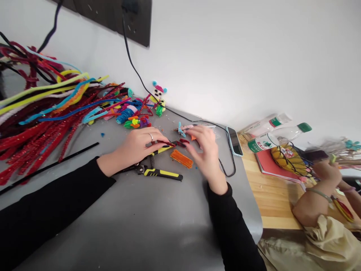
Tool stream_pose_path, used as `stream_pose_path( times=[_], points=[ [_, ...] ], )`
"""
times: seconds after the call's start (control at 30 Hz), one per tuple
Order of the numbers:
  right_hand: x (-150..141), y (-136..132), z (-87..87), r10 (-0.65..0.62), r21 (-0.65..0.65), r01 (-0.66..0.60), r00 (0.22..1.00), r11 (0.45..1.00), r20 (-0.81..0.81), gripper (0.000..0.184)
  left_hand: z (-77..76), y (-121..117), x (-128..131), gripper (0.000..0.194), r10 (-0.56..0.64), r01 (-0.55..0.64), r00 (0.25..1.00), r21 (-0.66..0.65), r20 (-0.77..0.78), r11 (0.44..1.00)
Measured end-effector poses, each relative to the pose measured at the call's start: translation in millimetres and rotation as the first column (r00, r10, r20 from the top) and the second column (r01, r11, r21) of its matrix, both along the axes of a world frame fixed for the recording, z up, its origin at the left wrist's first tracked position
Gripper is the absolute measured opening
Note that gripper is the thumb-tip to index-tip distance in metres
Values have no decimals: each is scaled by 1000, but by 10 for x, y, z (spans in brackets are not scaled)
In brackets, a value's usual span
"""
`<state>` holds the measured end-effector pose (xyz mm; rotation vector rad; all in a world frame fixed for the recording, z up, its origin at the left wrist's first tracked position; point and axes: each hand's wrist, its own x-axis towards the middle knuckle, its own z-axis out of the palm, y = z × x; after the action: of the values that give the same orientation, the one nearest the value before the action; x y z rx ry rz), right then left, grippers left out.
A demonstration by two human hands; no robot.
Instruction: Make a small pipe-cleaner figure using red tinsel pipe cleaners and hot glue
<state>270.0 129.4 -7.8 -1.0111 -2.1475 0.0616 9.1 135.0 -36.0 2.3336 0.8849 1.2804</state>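
My left hand [138,145], with a ring on one finger, pinches a dark red glittery pipe cleaner [170,143] above the table. Opposite it, my right hand [204,148] has its thumb and fingers apart. A small dark red curl [184,140] shows just left of its fingertips. Under and below my left hand lie black-and-yellow pliers [163,173], their handles spread. Between the hands, a flat orange bundle of pipe cleaners [182,159] rests on the table. Beyond the right fingertips is a light blue twisted piece [181,130].
A big heap of colourful pipe cleaners [56,101] covers the left. Small pipe-cleaner figures [158,94] stand by the wall. A black cable [175,113] runs to a phone [234,141]. Plastic bottles [265,141], a wire basket [290,160] and another person's hand [328,173] are right.
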Motion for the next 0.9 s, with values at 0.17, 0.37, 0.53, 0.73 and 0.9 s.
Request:
stream_pose_path(
  times=[0.17,0.37,0.53,0.73,0.9],
  points=[
    [-219,-61,-106,93,15,-95,991,995,96,8,-15,0,-2,24,-11,11,1000,36,-19,999],
    [-205,-45,-137,104,-64,-99,991,993,89,8,-47,8,5,24,-26,27,999,38,-22,999],
    [-238,-66,-135,114,-33,-112,991,993,73,13,-75,14,8,23,-24,26,999,43,-33,999],
    [-232,-66,-130,88,-99,-82,994,992,57,14,-89,18,5,27,-13,14,997,7,-81,1000],
    [-235,-61,-136,117,-95,-114,993,989,27,13,-54,7,5,25,-44,50,996,76,-74,996]
  ],
)
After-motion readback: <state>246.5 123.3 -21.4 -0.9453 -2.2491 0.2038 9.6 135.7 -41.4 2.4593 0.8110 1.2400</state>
